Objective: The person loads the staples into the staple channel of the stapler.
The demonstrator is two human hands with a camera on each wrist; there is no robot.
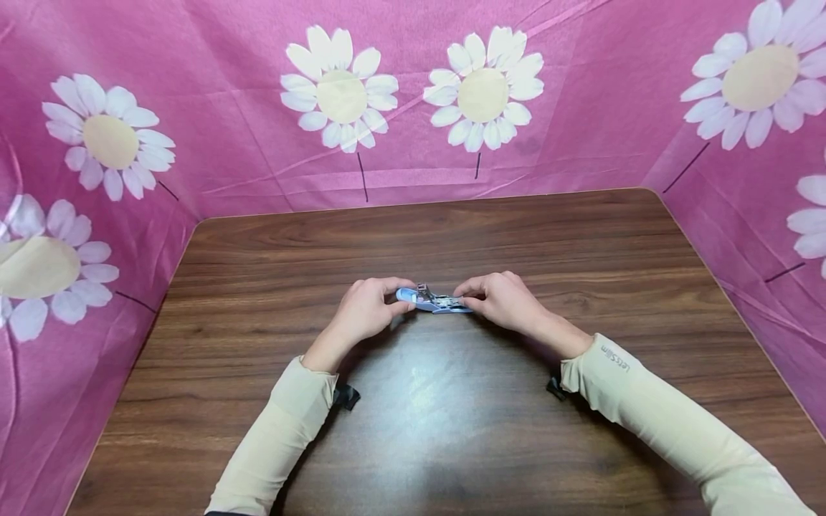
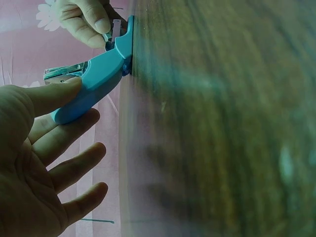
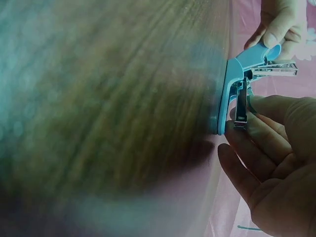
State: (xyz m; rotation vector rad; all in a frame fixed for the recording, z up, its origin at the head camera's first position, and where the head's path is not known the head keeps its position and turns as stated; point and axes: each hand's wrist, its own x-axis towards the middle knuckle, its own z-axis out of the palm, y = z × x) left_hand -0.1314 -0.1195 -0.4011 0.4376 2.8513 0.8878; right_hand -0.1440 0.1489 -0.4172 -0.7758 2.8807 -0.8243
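Note:
A blue stapler [image 1: 444, 304] lies swung wide open above the wooden table, its metal parts exposed. My left hand [image 1: 368, 308] pinches the rounded end of its blue top cover [image 2: 98, 74] between thumb and index finger, the other fingers spread. On the opposite end, my right hand [image 1: 506, 301] holds the stapler with thumb and fingertips beside the metal rail [image 3: 241, 103]. A second metal piece [image 3: 276, 68] sticks out near the left hand's end. The flat blue base [image 3: 225, 103] stands right at the table surface.
The brown wood-grain table [image 1: 413, 430] spreads around both forearms. Pink cloth with white daisies [image 1: 413, 93] walls in the back and both sides. Black straps [image 1: 346, 396] show at the cuffs of the beige sleeves [image 1: 284, 416].

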